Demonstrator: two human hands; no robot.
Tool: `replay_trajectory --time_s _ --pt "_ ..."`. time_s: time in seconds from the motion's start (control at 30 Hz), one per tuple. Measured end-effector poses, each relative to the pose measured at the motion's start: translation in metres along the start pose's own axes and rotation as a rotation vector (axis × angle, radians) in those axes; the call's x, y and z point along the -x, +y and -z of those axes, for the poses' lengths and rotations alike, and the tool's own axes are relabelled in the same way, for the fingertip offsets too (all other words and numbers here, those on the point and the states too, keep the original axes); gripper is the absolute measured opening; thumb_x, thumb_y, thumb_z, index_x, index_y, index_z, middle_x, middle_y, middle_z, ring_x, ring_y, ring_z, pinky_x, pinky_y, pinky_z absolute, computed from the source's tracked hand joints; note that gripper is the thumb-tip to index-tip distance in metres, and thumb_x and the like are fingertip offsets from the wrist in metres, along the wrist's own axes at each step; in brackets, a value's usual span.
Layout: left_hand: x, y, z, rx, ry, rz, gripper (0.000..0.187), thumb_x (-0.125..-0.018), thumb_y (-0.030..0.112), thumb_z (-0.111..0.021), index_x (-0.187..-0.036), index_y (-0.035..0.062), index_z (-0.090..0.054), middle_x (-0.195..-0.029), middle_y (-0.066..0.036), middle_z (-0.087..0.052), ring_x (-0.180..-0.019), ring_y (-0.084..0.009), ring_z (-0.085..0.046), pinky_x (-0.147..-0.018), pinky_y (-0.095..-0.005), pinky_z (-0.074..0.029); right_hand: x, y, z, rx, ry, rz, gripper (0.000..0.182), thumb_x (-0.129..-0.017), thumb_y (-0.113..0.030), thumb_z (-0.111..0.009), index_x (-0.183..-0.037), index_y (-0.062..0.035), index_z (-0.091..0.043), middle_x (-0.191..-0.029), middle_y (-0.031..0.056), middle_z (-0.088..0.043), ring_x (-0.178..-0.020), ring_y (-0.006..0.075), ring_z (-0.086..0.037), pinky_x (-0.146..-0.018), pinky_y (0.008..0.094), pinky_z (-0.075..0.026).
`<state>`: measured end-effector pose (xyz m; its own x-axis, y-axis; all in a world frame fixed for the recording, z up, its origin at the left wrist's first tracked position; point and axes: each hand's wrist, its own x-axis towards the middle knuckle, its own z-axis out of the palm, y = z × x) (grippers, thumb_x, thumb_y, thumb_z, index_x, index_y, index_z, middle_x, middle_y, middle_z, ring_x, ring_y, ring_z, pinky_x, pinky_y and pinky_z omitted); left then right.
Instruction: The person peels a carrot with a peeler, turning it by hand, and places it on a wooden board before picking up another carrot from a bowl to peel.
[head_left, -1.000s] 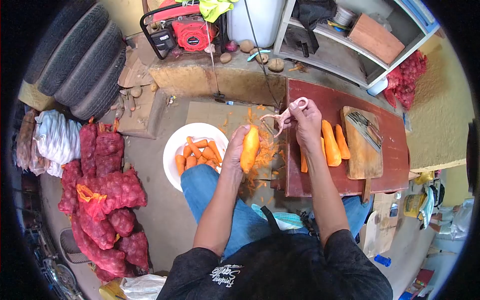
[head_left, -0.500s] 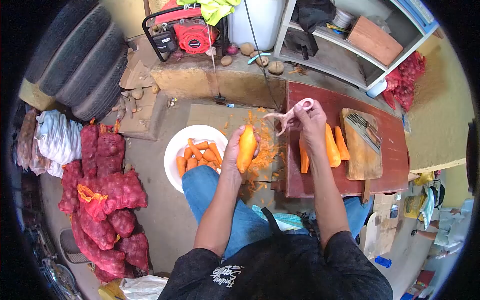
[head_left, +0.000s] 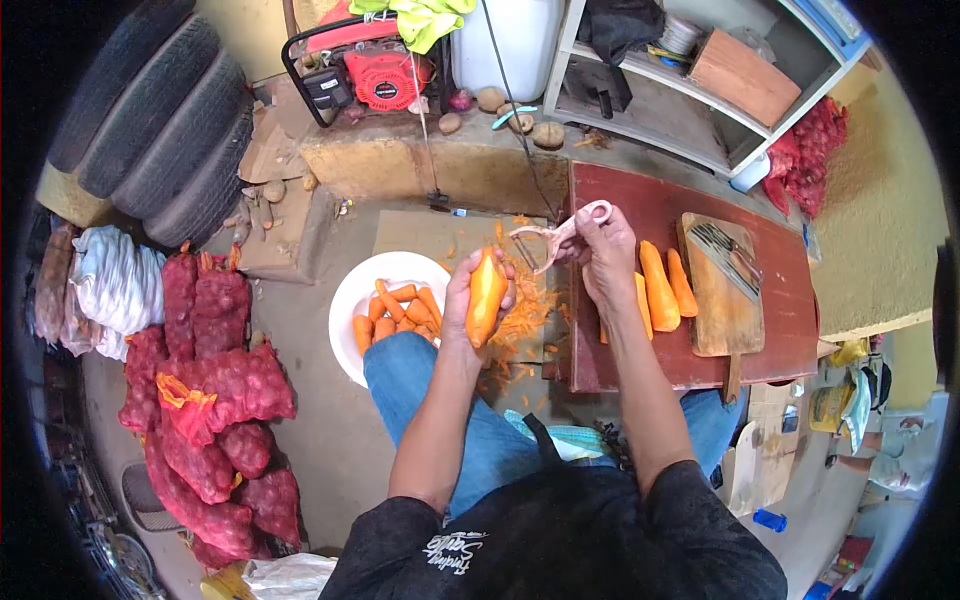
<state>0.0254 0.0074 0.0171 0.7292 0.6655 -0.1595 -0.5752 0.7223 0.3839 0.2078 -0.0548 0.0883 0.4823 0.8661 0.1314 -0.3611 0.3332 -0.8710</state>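
Note:
My left hand (head_left: 463,300) is wrapped round a thick carrot (head_left: 487,298), held upright above my knee, with a paler strip along its upper side. In my right hand (head_left: 605,255) is a pink Y-shaped peeler (head_left: 562,236), its blade end pointing left toward the carrot but apart from it. Below and between my hands, orange peelings (head_left: 525,318) lie scattered over cardboard and floor. Several peeled carrots (head_left: 659,290) rest on the red table (head_left: 620,200) beside my right wrist. Left of my knee, a white basin (head_left: 345,315) holds several smaller-looking carrots (head_left: 405,295).
A wooden cutting board (head_left: 722,320) with a knife (head_left: 742,262) lies on the table. Red net sacks of onions (head_left: 225,390) are piled at left, below stacked tires (head_left: 160,120). A red generator (head_left: 385,80) and a grey shelf (head_left: 650,110) stand at the back.
My right hand has moved slightly left, bringing the peeler nearer the carrot and turning its blade end. The carrot has rolled a little in my left hand, showing a paler strip.

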Motion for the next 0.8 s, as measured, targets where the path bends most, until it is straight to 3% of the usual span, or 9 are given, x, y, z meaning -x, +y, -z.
replay_trajectory --time_s 0.17,0.4,0.5,0.6,0.8 --pt "-0.005 -0.005 -0.014 0.131 0.138 0.007 0.038 -0.097 0.043 -0.057 -0.108 0.0066 -0.061 -0.085 -0.014 -0.066 -0.057 -0.0227 -0.058 -0.048 -0.0308 -0.046 0.029 0.0 -0.014 0.129 -0.163 -0.131 0.019 -0.094 -0.014 -0.07 -0.101 -0.0036 -0.056 -0.084 0.0077 -0.067 -0.07 0.0173 -0.069 -0.059 0.0301 -0.058" --pt "-0.007 -0.009 0.002 0.202 0.042 0.014 0.041 -0.098 0.045 -0.057 -0.113 0.0072 -0.06 -0.087 -0.012 -0.066 -0.069 -0.0242 -0.065 -0.056 -0.0355 -0.05 0.004 -0.011 0.0 0.023 0.04 0.001 0.01 -0.097 -0.009 -0.063 -0.096 -0.006 -0.053 -0.079 0.009 -0.067 -0.065 0.0173 -0.069 -0.058 0.0292 -0.058" --pt "-0.008 -0.011 -0.001 0.193 0.092 -0.039 0.041 -0.097 0.044 -0.062 -0.116 0.0072 -0.059 -0.088 -0.011 -0.065 -0.067 -0.0233 -0.066 -0.055 -0.0344 -0.052 0.008 -0.018 0.004 0.052 -0.018 -0.013 0.013 -0.096 -0.011 -0.065 -0.098 -0.0058 -0.054 -0.079 0.0086 -0.067 -0.066 0.0171 -0.069 -0.059 0.0294 -0.059" --pt "-0.013 -0.015 0.005 -0.08 0.26 -0.089 0.039 -0.094 0.036 -0.069 -0.118 0.0078 -0.057 -0.089 -0.011 -0.064 -0.064 -0.0224 -0.065 -0.055 -0.0341 -0.055 0.018 -0.017 0.008 0.141 0.012 -0.06 0.018 -0.095 -0.015 -0.069 -0.098 -0.0056 -0.053 -0.079 0.0083 -0.068 -0.068 0.0168 -0.069 -0.058 0.0289 -0.059" --pt "-0.011 -0.014 -0.001 -0.136 0.369 -0.193 0.036 -0.092 0.027 -0.075 -0.112 0.0049 -0.055 -0.089 -0.012 -0.063 -0.072 -0.0219 -0.068 -0.055 -0.0336 -0.061 0.024 -0.025 0.018 0.148 0.017 -0.046 0.018 -0.095 -0.014 -0.069 -0.097 -0.0059 -0.053 -0.077 0.0085 -0.068 -0.062 0.017 -0.069 -0.054 0.0269 -0.057"
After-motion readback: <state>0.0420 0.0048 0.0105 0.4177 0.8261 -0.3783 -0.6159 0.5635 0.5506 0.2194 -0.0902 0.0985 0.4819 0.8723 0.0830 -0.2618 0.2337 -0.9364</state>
